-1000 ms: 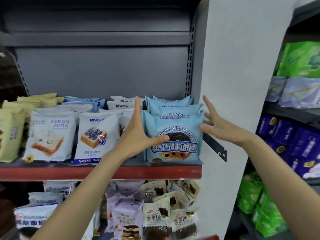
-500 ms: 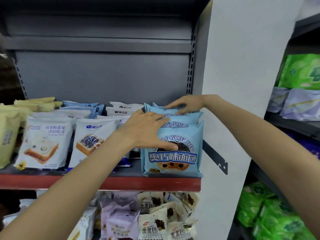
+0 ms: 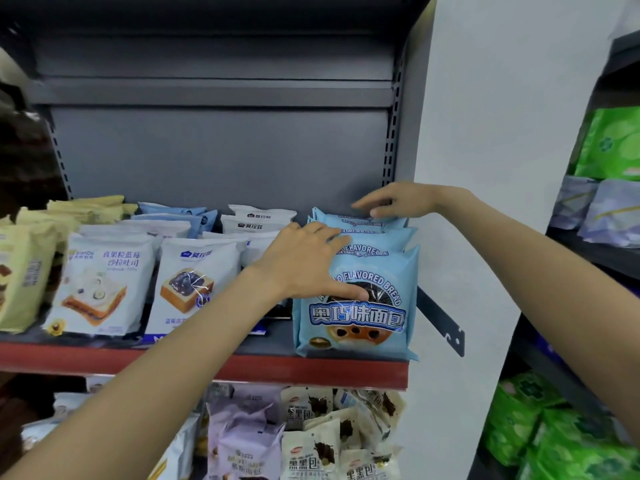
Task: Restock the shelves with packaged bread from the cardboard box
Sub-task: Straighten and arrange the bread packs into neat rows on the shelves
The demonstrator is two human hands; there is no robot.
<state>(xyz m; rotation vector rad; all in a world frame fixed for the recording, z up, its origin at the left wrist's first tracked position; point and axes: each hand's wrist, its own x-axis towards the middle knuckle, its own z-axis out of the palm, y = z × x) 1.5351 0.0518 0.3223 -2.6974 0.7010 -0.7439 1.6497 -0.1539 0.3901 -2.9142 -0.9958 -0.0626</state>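
A row of light-blue plastic packs of cocoa-flavoured bread stands upright at the right end of the grey metal shelf with the red front edge, one pack behind another, hard against the white side panel. The left hand lies flat against the front pack, fingers straight, thumb pressing its face. The right hand rests fingertips on the top of the rearmost pack, loosely bent and grasping nothing that I can see. To my eye this row is stocked and only being squared up. To its left stand white plastic packs of blueberry toast and pale yellow packs, so the shelf looks well filled.

The cardboard box is nowhere in view, so I cannot say how much bread remains. The left forearm hides part of the shelf floor, and the depth of the blue row is hard to judge.
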